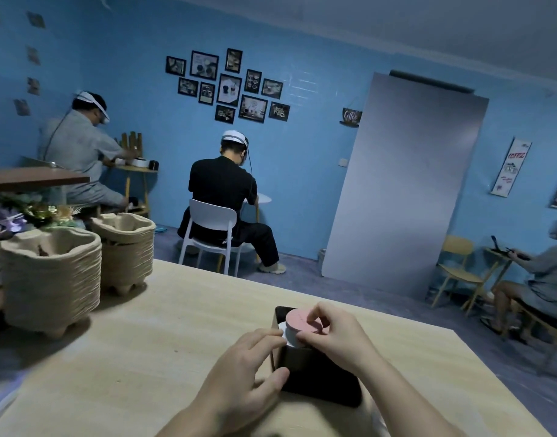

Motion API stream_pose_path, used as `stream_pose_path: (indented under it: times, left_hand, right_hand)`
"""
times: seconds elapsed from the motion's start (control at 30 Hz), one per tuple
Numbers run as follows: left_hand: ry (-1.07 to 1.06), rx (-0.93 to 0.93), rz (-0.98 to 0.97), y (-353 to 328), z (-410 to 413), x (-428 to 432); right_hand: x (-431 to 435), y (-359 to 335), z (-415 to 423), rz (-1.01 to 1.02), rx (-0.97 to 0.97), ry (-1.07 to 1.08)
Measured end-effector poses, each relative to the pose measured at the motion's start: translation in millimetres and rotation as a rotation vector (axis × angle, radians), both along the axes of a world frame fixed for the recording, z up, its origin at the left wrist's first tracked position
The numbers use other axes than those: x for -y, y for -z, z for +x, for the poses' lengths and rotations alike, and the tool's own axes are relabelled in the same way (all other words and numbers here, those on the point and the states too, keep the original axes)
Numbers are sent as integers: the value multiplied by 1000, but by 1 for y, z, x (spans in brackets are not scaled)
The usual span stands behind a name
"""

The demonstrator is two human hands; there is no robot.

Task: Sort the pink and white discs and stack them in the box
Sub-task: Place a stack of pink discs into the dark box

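Both hands at the black box [315,376] on the wood table [151,342], near its front-right part. Right hand [337,334] pinches the pink disc [302,320] on top of a stack sticking up out of the box; thumb & fingers curled on its edge. White discs [290,335] show under the pink one. Left hand [245,370] loosely spread, fingertips touching the white stack's side, thumb on the box wall. Two stacks of pulp cup trays [53,275] sit at table's left, well apart from the box.

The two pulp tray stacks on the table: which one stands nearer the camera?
The left stack. It looks larger and sits lower in the picture; the other stack stands behind it to the right, nearer the table's far edge.
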State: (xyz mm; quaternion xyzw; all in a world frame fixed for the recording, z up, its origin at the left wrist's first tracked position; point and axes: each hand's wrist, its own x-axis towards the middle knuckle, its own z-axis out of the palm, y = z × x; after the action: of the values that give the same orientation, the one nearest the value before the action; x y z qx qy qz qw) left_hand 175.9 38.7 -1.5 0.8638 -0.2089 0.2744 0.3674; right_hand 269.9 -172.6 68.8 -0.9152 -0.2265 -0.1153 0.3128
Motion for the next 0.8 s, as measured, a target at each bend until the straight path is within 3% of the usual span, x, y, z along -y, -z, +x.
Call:
stream_pose_path:
  times: [0.3,0.47,0.8]
  left_hand:
    - [53,-11,-47,-2,2,2]
    - [39,12,-34,-3,1,2]
    - [17,21,-7,-3,-1,4]
  right_hand:
    - [-12,-4,10,-152,-78,-19]
    - [-12,-2,12,-123,-139,-38]
    - [-4,1,-2,-41,-13,16]
